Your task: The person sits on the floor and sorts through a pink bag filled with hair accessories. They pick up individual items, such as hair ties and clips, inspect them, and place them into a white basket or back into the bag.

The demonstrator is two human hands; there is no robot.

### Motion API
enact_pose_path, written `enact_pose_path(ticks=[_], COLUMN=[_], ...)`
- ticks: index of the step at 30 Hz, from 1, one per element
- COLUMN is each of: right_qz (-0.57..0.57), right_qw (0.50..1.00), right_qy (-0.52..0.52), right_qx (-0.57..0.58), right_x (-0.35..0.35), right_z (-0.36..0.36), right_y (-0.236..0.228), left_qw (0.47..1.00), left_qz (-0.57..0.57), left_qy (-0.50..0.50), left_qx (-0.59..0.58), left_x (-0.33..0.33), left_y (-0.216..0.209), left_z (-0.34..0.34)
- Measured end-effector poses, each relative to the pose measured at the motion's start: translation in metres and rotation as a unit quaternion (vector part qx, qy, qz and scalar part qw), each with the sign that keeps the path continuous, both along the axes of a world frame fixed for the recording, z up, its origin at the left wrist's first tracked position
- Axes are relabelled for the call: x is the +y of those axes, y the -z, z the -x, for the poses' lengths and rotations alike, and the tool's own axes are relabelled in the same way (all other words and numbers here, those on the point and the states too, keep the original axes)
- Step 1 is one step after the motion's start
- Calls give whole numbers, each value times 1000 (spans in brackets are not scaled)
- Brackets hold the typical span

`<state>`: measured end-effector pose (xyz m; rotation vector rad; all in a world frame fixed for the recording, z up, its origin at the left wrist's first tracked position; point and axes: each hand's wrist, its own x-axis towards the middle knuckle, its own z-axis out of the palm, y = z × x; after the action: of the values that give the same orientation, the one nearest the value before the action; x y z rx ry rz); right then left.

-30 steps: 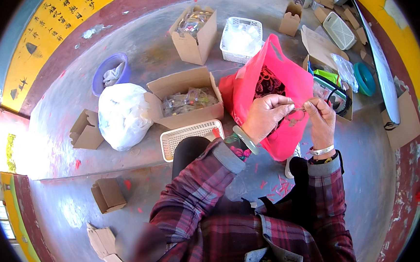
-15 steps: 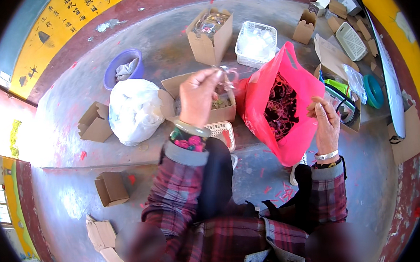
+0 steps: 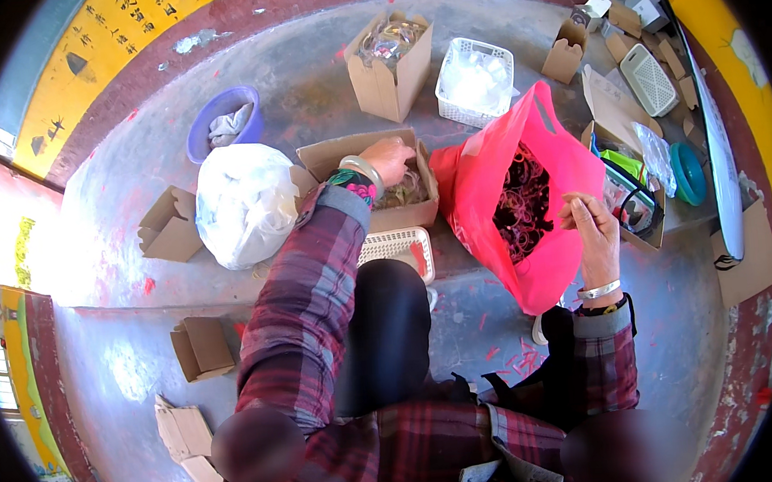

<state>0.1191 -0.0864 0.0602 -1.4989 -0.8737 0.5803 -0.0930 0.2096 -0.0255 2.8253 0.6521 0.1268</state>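
Note:
My left hand reaches over an open cardboard box holding thin, pale tangled loops. Its fingertips dip inside and are hidden, so I cannot see what they hold. A bright pink plastic bag stands gaping to the right of that box. Dark and pink thin loops fill the bag. At the bag's right rim my right hand is raised, thumb and fingers pinched together. Anything between those fingers is too small to make out.
A stuffed white plastic bag and a purple basin stand left of the box. Behind are a taller filled carton and a white basket. A shallow white basket sits by my knee. Cartons and a teal lid crowd the right.
My left hand has moved forward and down from in front of the box to over it. The thin loops that hung from its fingers no longer show. My right hand stays nearly still.

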Motion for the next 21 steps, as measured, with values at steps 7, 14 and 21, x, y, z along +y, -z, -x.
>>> enact_pose_path(ticks=[7, 14, 21], right_qz=[33, 38, 42], right_qw=[999, 999, 999], right_qy=[-25, -32, -32], right_qx=[5, -5, 0], right_x=[1, -4, -8], right_z=[4, -1, 0], right_y=[-2, 8, 5], left_qw=[993, 992, 969], left_qz=[-25, 13, 75], left_qy=[-117, -121, -108], left_qx=[-2, -20, -210], left_x=[-1, -36, -111], left_y=[6, -9, -15], left_z=[12, 42, 97])
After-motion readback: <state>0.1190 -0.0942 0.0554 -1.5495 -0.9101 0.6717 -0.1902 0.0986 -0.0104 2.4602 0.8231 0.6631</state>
